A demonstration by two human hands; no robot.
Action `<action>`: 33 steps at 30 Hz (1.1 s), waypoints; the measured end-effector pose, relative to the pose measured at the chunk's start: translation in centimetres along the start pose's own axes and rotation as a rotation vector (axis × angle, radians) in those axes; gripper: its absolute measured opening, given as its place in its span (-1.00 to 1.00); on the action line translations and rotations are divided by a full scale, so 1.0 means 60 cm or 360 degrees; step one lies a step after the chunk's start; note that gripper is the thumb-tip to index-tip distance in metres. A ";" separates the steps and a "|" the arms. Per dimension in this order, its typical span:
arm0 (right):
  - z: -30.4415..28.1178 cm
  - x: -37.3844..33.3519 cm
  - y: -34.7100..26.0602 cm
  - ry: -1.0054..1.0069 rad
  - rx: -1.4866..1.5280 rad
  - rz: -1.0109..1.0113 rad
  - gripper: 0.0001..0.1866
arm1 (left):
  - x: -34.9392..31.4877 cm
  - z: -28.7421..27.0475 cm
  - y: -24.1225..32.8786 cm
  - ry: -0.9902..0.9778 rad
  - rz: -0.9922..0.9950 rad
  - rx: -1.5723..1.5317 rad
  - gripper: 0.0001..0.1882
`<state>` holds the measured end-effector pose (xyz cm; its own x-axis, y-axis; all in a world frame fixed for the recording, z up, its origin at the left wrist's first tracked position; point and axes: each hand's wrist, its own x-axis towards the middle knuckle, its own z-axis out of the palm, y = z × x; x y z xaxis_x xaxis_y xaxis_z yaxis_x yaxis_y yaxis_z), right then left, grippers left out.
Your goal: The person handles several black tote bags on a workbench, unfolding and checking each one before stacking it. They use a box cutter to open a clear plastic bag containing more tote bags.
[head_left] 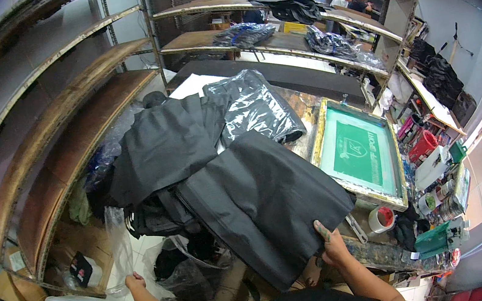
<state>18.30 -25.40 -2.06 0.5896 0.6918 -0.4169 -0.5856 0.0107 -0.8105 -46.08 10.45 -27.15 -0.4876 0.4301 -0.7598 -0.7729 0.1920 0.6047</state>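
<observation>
A large flat black fabric piece (263, 199) slants across the middle, with its lower right corner near me. My right hand (332, 243) is closed on that corner, thumb on top and fingers underneath; smudges show on the thumb. Lower left, my left hand (135, 280) is closed on the edge of a clear plastic bag (120, 244) that hangs open beside the pile. Dark items lie inside the plastic. More black fabric sheets (160, 143) are heaped beyond the piece, next to a shiny plastic-wrapped black bundle (256, 106).
A screen-printing frame (360, 155) with a green mesh lies right of the fabric. Near it stand a tub with red ink (380, 219) and several other containers. Metal-framed shelves (74, 127) curve along the left and back, some holding wrapped bundles (244, 35). Several people work far off.
</observation>
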 end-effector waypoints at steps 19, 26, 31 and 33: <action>0.099 -0.111 -0.044 0.0055 -0.0705 -0.0538 -0.46 | -0.711 -0.064 -0.410 -0.1760 -0.0695 0.1076 -0.22; 0.037 -0.142 -0.033 -0.0001 -0.0955 -0.0657 -0.40 | -0.774 0.012 -0.338 -0.2120 -0.0026 0.1221 -0.33; 0.041 -0.137 -0.025 0.0110 -0.1078 -0.0621 -0.32 | -0.819 0.106 -0.270 -0.2291 0.0332 0.1276 -0.38; 0.065 -0.123 -0.038 0.0136 -0.1011 -0.0582 -0.28 | -0.841 0.144 -0.244 -0.2311 0.0423 0.1240 -0.39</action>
<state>13.12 -27.68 4.49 0.7418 0.6654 -0.0838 0.0764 -0.2080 -0.9751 -6.68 -6.45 4.37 0.5381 0.8411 -0.0547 -0.1451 0.1564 0.9770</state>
